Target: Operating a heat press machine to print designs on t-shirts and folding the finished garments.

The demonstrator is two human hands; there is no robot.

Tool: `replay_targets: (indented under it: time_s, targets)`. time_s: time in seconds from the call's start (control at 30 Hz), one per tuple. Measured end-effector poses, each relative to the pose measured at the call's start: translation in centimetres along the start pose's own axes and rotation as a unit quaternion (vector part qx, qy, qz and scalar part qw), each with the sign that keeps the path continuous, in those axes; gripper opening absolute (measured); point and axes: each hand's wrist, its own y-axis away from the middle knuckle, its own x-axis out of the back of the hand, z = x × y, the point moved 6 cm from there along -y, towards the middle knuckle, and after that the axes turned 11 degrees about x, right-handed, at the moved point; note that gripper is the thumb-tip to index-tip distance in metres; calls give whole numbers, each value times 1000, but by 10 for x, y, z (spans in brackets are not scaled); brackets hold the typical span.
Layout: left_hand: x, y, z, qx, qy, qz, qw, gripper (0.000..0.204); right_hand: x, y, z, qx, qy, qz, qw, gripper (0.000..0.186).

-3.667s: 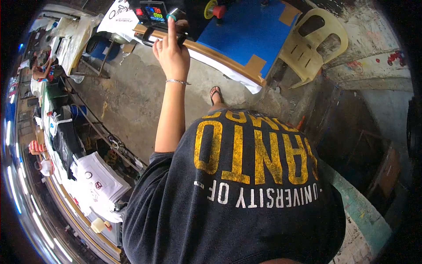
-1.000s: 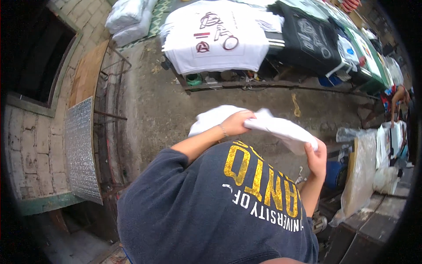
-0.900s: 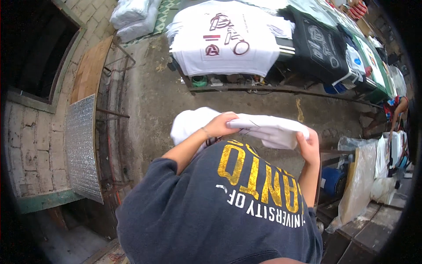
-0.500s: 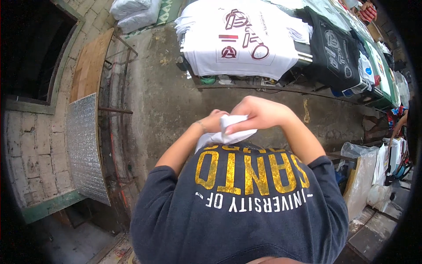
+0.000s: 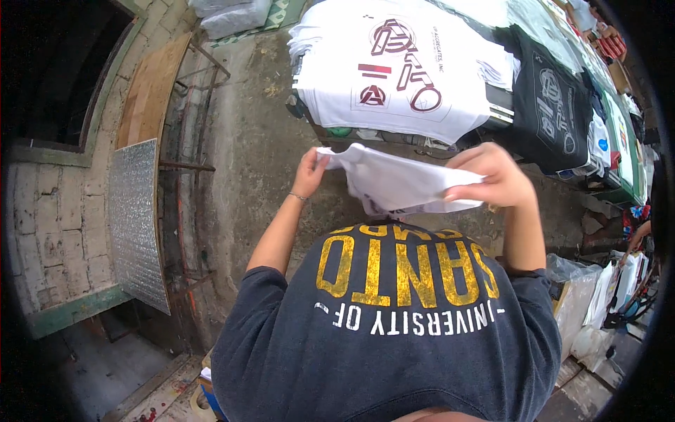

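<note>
A white shirt (image 5: 394,176) is stretched out between my two hands in front of my chest, its lower folds hanging slack. My left hand (image 5: 309,172) pinches one corner of the cloth. On the other side my right hand (image 5: 496,179) grips the opposite end, thumb along the near edge. Some dark print shows faintly near the bottom of the cloth. Ahead, a stack of white printed shirts (image 5: 330,77) lies on a long table, its top one bearing a dark red design. Beside it a black printed shirt (image 5: 552,105) drapes over the table edge.
A silver foil-faced board (image 5: 133,218) and a plywood sheet (image 5: 155,91) lean at the left. Grey wrapped bundles (image 5: 235,17) sit at the far left. A plastic-covered board (image 5: 576,288) stands at the right. At the far right, another person's hand (image 5: 643,231) shows.
My hands were close together over the bunched white cloth. They have moved apart, left hand leftward and right hand rightward, spreading the shirt between them.
</note>
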Motion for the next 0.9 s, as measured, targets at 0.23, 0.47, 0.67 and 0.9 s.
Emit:
replay_targets:
  time_s: [0.23,0.47,0.67,0.9]
  targets:
    - [-40,-50,-14,-3,-141,-10,990,16,119,44,-40,6,88,117,989,11]
    - [23,-67,112,-127,-125,241,954,21,203,135,20,-155,247,283,914,15]
    - [28,-34,260,-238,-318,171,902,12,227,191,35,-149,275,380,871,15]
    - [18,-101,355,-318,-321,143,881,11,311,187,24,-119,402,370,829,20]
